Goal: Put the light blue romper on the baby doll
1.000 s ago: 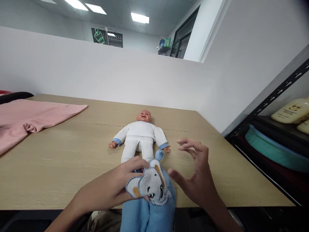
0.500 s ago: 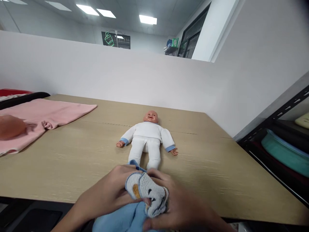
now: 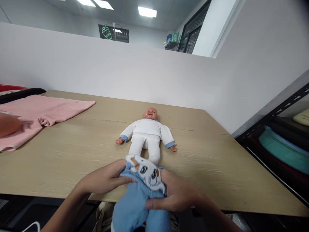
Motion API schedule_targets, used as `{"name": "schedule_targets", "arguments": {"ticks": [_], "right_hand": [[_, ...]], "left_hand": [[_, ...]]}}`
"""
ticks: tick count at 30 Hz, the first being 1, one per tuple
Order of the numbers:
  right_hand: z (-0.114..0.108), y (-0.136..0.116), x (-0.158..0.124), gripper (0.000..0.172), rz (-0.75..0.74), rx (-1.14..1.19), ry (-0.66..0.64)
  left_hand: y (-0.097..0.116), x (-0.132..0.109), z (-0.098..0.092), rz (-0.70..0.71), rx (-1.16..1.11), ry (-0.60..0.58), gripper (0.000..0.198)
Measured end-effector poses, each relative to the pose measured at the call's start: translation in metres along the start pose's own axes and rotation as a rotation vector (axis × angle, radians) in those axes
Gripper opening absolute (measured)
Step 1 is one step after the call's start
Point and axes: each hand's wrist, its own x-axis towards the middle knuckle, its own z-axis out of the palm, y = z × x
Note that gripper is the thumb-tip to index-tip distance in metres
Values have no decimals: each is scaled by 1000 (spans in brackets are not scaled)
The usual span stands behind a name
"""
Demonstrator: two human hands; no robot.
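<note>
Both of my hands grip a blue terry garment with a white and grey animal patch at its top. My left hand pinches the upper left edge beside the patch. My right hand is closed on the right side of the cloth. The garment hangs over the near edge of the wooden table. Just beyond it a baby doll in a white suit with blue cuffs lies on its back, its feet hidden behind the patch.
A pink cloth is spread at the table's left, with a blurred reddish shape at the frame's left edge. A black metal shelf on the right holds a teal round container. A white partition wall stands behind the table.
A second ago my right hand was open beside the garment; it has closed on the cloth's right side. Both hands have lifted the patch forward toward the doll's legs.
</note>
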Motion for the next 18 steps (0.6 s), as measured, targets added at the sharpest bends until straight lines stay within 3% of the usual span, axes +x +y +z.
{"name": "schedule_targets", "arguments": {"ticks": [4,7,10,13,16,18], "right_hand": [[5,8,2,51,116,87,124],[8,12,5,51,107,205,180],[6,15,11,53,119,258,-38],[3,15,13,64,154,326,-272],[5,11,11,60,140,311,-262],[9,10,9,53,87,301,-201]], "left_hand": [[-12,3,2,-62,-120,16,55],[-16,1,-2,-89,-206,-127,61],[-17,2,-2,-11,-320,-256,63],[-22,2,1,32,-422,-257,68],[-32,-4,5,-9,-411,-261,66],[-37,-10,8,-36,-375,-201,63]]}}
